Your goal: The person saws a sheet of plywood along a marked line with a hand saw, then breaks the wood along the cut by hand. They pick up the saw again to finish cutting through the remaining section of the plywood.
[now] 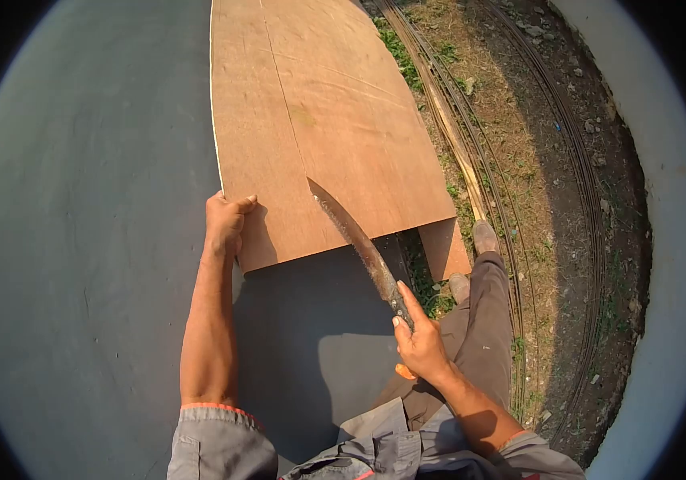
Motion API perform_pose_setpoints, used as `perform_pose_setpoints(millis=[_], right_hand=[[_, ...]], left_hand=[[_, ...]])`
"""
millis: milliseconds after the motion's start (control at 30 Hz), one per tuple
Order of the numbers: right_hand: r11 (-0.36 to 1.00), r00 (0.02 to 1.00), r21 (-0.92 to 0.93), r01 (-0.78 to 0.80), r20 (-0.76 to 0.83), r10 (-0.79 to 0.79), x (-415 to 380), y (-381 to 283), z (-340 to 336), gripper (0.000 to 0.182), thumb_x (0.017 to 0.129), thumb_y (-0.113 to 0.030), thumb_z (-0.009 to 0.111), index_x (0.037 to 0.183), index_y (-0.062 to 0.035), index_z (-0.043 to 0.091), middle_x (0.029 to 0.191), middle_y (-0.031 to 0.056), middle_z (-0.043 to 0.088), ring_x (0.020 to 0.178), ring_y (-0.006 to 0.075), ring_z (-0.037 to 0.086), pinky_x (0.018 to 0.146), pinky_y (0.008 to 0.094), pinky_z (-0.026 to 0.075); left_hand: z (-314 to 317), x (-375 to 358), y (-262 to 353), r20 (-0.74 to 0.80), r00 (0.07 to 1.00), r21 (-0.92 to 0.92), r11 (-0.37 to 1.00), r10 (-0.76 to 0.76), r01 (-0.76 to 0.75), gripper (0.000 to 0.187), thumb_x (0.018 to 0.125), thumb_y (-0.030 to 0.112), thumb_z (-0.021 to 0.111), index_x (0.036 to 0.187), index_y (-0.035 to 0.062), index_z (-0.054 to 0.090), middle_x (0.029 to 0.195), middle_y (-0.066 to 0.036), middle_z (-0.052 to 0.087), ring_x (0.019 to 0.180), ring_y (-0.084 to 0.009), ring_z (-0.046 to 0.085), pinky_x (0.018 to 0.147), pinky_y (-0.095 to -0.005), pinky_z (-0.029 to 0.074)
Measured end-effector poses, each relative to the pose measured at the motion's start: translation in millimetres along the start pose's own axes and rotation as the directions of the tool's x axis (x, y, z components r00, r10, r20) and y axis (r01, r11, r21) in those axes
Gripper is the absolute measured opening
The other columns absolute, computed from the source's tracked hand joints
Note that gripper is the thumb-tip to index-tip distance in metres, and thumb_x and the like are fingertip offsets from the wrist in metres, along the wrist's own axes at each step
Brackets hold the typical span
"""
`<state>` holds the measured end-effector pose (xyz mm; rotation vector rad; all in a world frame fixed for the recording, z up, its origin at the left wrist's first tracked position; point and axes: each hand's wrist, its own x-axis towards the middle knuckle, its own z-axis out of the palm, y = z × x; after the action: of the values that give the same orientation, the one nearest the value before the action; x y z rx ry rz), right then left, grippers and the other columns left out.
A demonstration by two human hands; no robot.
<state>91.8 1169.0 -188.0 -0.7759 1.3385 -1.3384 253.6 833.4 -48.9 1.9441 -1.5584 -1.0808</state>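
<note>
A large plywood sheet (343, 120) stretches away from me, with a thin dark line running lengthwise down to the saw's tip. My left hand (229, 224) is closed on its left edge near the close corner, thumb on top. In my right hand (423, 344) is a curved hand saw (359, 242), gripped by its dark handle; an orange handle end shows below the fist. The rusty, toothed blade slants up and left across the sheet's near edge, its tip at the end of the line.
A smooth grey surface (95, 240) spreads along the left. Long thin rods (511, 256) and a wooden strip (455, 144) lie on grassy ground to the right. Below the sheet's right corner is a smaller wood piece (445, 250), beside my shoes (484, 237). A pale wall (663, 144) borders the far right.
</note>
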Motion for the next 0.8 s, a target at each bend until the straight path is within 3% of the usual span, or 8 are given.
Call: perform_pose_setpoints(millis=[67, 133, 333, 433, 567, 633, 700, 800], right_hand=[[0.985, 0.986, 0.077, -0.153, 0.071, 0.148, 65.2, -3.2, 34.4, 0.061, 0.099, -0.005, 0.056, 0.157, -0.0035, 0.038, 0.069, 0.0197, 0.063, 0.057, 0.0246, 0.063, 0.058, 0.0401, 0.051], [0.997, 0.997, -0.012, -0.071, 0.041, 0.071, 108.5, 1.9, 66.2, 0.059, 0.101, -0.008, 0.057, 0.156, -0.0038, 0.038, 0.063, 0.0195, 0.059, 0.051, 0.0315, 0.060, 0.055, 0.0420, 0.048], [0.991, 0.995, 0.088, -0.098, -0.019, 0.100, -36.8, -0.9, -5.0, 0.064, 0.098, -0.001, 0.053, 0.159, -0.0050, 0.036, 0.077, 0.0186, 0.068, 0.059, 0.0203, 0.067, 0.057, 0.0362, 0.052], [0.983, 0.986, 0.077, -0.167, 0.040, 0.165, -21.2, -12.8, -2.6, 0.064, 0.097, 0.000, 0.054, 0.159, -0.0050, 0.037, 0.084, 0.0168, 0.070, 0.063, 0.0180, 0.068, 0.061, 0.0335, 0.054], [0.994, 0.996, 0.059, -0.087, 0.037, 0.085, 96.9, 1.5, 62.5, 0.060, 0.101, -0.007, 0.056, 0.157, -0.0038, 0.035, 0.068, 0.0209, 0.060, 0.056, 0.0321, 0.062, 0.059, 0.0446, 0.050], [0.997, 0.998, 0.047, 0.057, -0.041, -0.055, 87.3, 18.1, 72.6, 0.061, 0.101, -0.007, 0.054, 0.158, -0.0047, 0.034, 0.068, 0.0216, 0.061, 0.056, 0.0317, 0.063, 0.058, 0.0449, 0.049], [0.984, 0.974, -0.025, -0.179, 0.134, 0.181, 30.5, -13.0, 20.0, 0.063, 0.099, -0.003, 0.053, 0.159, -0.0053, 0.033, 0.078, 0.0231, 0.068, 0.062, 0.0267, 0.069, 0.059, 0.0417, 0.052], [0.994, 0.992, 0.024, -0.110, 0.063, 0.108, -27.8, 0.2, -16.3, 0.065, 0.098, 0.000, 0.052, 0.160, -0.0061, 0.034, 0.087, 0.0225, 0.072, 0.067, 0.0202, 0.071, 0.061, 0.0368, 0.054]], left_hand=[[-4.4, 6.4, -13.1, -0.040, 0.999, 0.020, 0.999, 0.037, -0.036, 0.032, 0.088, -0.003, 0.071, 0.117, -0.0092, 0.060, 0.099, -0.019, 0.071, 0.079, -0.0243, 0.071, 0.069, -0.0385, 0.060], [-4.2, 6.9, -6.3, -0.023, 1.000, 0.051, 0.999, -0.001, 0.002, 0.033, 0.087, -0.002, 0.071, 0.118, -0.0089, 0.060, 0.099, -0.019, 0.071, 0.078, -0.0244, 0.071, 0.069, -0.0386, 0.059], [-3.5, 0.7, -7.8, -0.029, 1.000, 0.009, 1.000, -0.003, 0.004, 0.025, 0.088, -0.002, 0.071, 0.111, -0.0087, 0.063, 0.097, -0.018, 0.072, 0.078, -0.0243, 0.071, 0.066, -0.0388, 0.059], [-3.1, 0.0, -6.2, -0.026, 1.000, 0.031, 0.999, -0.012, 0.013, 0.025, 0.088, -0.003, 0.071, 0.111, -0.0090, 0.063, 0.097, -0.018, 0.072, 0.078, -0.0244, 0.072, 0.067, -0.0385, 0.060], [-4.4, 5.7, -9.2, -0.050, 0.999, 0.042, 0.999, -0.009, 0.011, 0.025, 0.088, -0.002, 0.072, 0.110, -0.0089, 0.062, 0.096, -0.019, 0.072, 0.077, -0.0241, 0.071, 0.067, -0.0386, 0.060], [-1.9, 6.1, -6.2, -0.030, 0.999, 0.052, 0.998, -0.016, 0.017, 0.025, 0.088, -0.002, 0.072, 0.111, -0.0089, 0.062, 0.097, -0.018, 0.072, 0.077, -0.0241, 0.071, 0.067, -0.0384, 0.060], [-6.7, -2.8, -7.5, -0.023, 0.999, 0.052, 0.998, -0.030, 0.031, 0.026, 0.088, -0.002, 0.072, 0.111, -0.0089, 0.062, 0.097, -0.018, 0.072, 0.077, -0.0240, 0.071, 0.068, -0.0382, 0.060], [-3.6, -1.0, -3.9, -0.010, 1.000, 0.044, 0.999, -0.029, 0.030, 0.027, 0.088, -0.003, 0.071, 0.113, -0.0093, 0.062, 0.098, -0.018, 0.072, 0.076, -0.0242, 0.071, 0.069, -0.0381, 0.060]])
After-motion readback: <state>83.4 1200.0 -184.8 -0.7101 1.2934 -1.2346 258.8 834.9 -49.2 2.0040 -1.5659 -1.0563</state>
